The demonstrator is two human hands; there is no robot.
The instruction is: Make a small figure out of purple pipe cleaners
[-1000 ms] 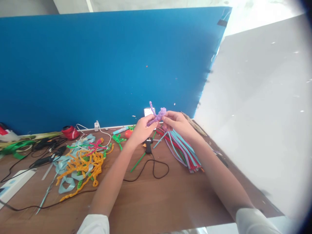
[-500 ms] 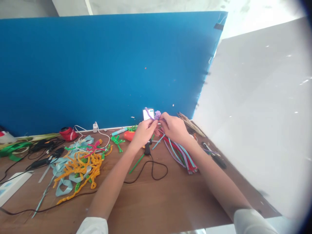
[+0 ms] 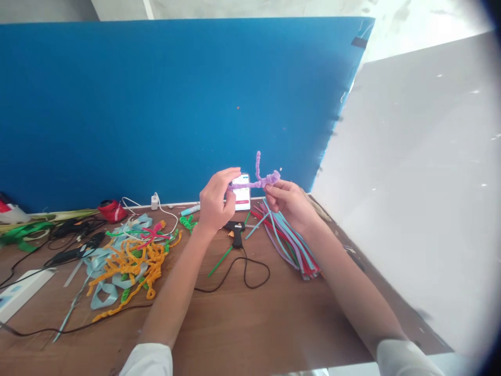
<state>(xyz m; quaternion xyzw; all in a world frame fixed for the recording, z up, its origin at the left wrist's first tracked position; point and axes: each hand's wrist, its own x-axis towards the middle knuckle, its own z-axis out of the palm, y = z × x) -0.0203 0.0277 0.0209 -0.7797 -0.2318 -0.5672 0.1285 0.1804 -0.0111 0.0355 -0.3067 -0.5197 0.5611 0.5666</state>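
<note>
A twisted purple pipe cleaner figure (image 3: 270, 179) is held in the air between my two hands, in front of a lit phone (image 3: 243, 201). My right hand (image 3: 289, 202) pinches its thick coiled part between thumb and fingers. One thin strand rises upright from the coil. Another strand runs left, its end between the thumb and fingers of my left hand (image 3: 218, 201). Below the hands lies a black glue gun (image 3: 236, 235) with a green stick beside it. Under my right wrist is a bundle of coloured pipe cleaners (image 3: 295, 250).
On the left lie tangled orange pipe cleaners (image 3: 146, 258), light blue ribbon (image 3: 105, 297), and a white power strip (image 3: 23, 292). A red roll (image 3: 112, 210) sits near the blue partition (image 3: 176, 109). A black cable (image 3: 254, 286) loops across the brown table (image 3: 235, 329).
My hands have moved apart; my left hand went left. The purple piece is turned, one strand now upright and one stretched sideways. More of the phone and glue gun shows.
</note>
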